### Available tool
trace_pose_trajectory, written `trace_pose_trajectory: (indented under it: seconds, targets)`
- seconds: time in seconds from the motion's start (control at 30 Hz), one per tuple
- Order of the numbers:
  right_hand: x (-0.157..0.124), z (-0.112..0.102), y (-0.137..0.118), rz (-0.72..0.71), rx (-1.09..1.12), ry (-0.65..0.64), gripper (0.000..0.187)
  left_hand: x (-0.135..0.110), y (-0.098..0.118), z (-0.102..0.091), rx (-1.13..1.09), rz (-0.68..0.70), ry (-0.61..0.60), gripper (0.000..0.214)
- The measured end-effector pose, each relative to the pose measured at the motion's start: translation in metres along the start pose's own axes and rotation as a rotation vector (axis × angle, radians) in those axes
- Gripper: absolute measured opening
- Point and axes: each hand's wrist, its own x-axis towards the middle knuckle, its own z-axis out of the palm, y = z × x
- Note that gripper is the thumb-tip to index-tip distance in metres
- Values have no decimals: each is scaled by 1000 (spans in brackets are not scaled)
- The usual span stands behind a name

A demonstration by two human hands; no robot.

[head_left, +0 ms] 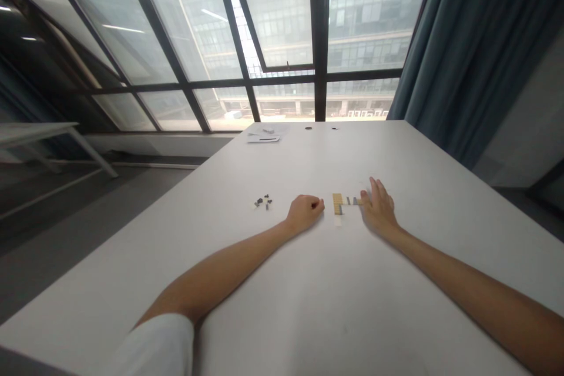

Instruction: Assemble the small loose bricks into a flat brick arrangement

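Observation:
A small flat build of tan and grey bricks (340,204) lies on the white table (308,294) between my hands. My left hand (305,212) rests as a closed fist just left of it; I cannot tell whether something small is pinched in it. My right hand (377,207) lies flat with fingers spread, its thumb side touching the right end of the brick build. A few tiny dark loose pieces (263,201) sit on the table to the left of my left hand.
Papers (264,135) and two small dark round items (308,127) lie at the table's far edge by the window. A blue curtain (476,53) hangs at the right. Another table (39,132) stands at the far left.

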Motion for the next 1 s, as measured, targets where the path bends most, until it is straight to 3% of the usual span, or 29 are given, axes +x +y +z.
trace_pose_trajectory:
  seconds: [0.8, 0.9, 1.0]
  targets:
    - [1, 3, 4, -33, -30, 7, 67, 0, 2, 0, -31, 47, -11, 46]
    - [2, 3, 7, -52, -34, 27, 65, 4, 1, -4, 30, 110, -12, 46]
    - [2, 4, 8, -77, -18, 56, 64, 13, 2, -26, 115, 297, -43, 46]
